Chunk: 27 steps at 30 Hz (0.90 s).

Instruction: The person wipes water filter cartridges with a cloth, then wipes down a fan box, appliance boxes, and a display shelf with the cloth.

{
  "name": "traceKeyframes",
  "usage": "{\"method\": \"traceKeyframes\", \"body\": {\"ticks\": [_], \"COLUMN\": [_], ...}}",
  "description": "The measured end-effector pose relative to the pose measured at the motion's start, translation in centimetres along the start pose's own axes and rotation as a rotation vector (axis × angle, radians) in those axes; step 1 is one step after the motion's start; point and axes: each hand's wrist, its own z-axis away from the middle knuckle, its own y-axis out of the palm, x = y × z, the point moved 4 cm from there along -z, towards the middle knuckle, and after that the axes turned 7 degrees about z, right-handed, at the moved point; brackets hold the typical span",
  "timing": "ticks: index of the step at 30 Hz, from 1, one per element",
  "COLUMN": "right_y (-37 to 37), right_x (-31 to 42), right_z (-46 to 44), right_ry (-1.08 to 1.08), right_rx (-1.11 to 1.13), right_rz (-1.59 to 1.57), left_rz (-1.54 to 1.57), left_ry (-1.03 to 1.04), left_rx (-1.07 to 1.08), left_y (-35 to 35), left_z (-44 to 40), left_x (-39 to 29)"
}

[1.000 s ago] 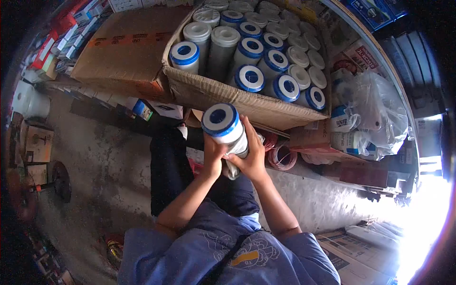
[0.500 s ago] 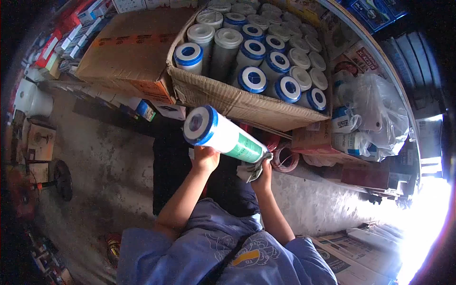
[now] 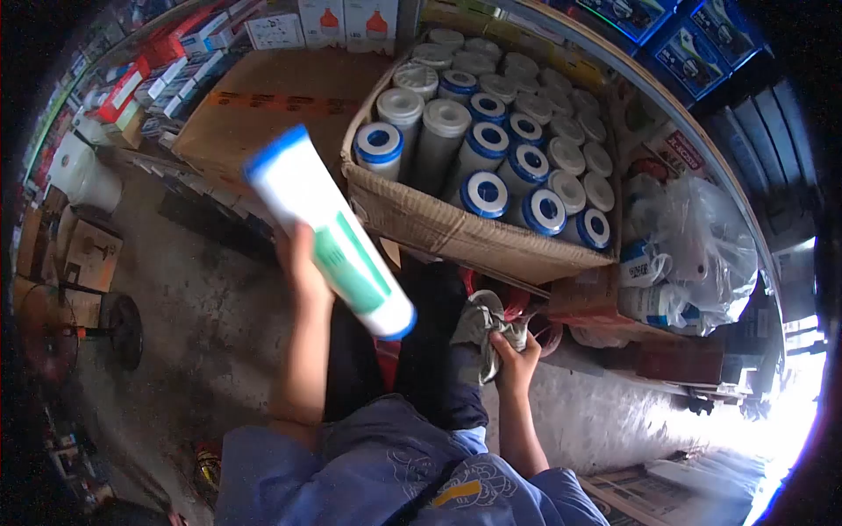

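My left hand (image 3: 304, 266) is closed around a white water filter cartridge (image 3: 303, 186) with blue end caps and a green label. The cartridge is tilted, its upper end to the left, and slightly blurred. In my right hand (image 3: 517, 355) is a crumpled grey-green cloth (image 3: 481, 326), pinched between thumb and fingers and apart from the cartridge. Beyond both hands, an open cardboard box (image 3: 421, 215) holds several upright cartridges, some with blue-ringed caps (image 3: 485, 194) and others with plain white caps (image 3: 446, 117).
A closed cardboard box (image 3: 263, 96) adjoins the open one on the left. Clear plastic bags (image 3: 702, 237) with packaged goods lie to the right. A fan (image 3: 121, 330) stands at the far left on the concrete floor (image 3: 210, 351). Small boxes (image 3: 276, 31) line the back.
My left hand has swung the cartridge up and to the left, away from the cloth. My right hand has drawn back slightly to the right with the cloth. The camera view has shifted.
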Motion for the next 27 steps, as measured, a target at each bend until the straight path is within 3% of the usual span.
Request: {"method": "traceKeyframes", "body": {"ticks": [1,2,3,6,10,13,15,21,23,27], "right_y": [-0.2,-0.3,-0.4,-0.4,0.3,0.5,0.6,1.0,1.0,1.2], "right_x": [0.2,0.3,0.4,-0.5,-0.8,-1.1,-1.2,-0.6,-0.2,-0.4], "right_z": [-0.1,-0.1,-0.1,-0.2,0.1,0.2,0.2,0.0,0.0,-0.1], "right_ry": [-0.03,-0.028,-0.026,0.01,0.056,0.061,0.054,0.063,0.06,0.053], "right_rx": [0.017,0.014,0.011,0.017,0.042,0.058,0.087,0.078,0.082,0.083], "right_rz": [-0.001,-0.038,-0.074,-0.085,-0.111,-0.133,-0.087,-0.032,-0.025,0.029], "left_rz": [-0.045,-0.011,-0.079,-0.234,-0.391,-0.594,-0.933,-0.792,-0.757,-0.878], "left_ry": [-0.087,-0.25,-0.281,-0.291,-0.276,-0.173,-0.156,-0.056,-0.187,-0.181], "left_rx": [-0.133,-0.063,0.003,0.135,0.073,0.151,0.384,0.521,0.645,0.659], "left_y": [-1.8,-0.9,0.2,1.3,0.4,2.1,1.9,2.0,1.9,1.3], "left_z": [-3.4,-5.8,-8.4,-16.6,-26.0,-26.4,-27.4,-26.8,-26.2,-25.7], "left_x": [-1.1,-3.5,-5.6,-7.3,-3.4,-1.7,1.1,4.1,3.2,4.0]}}
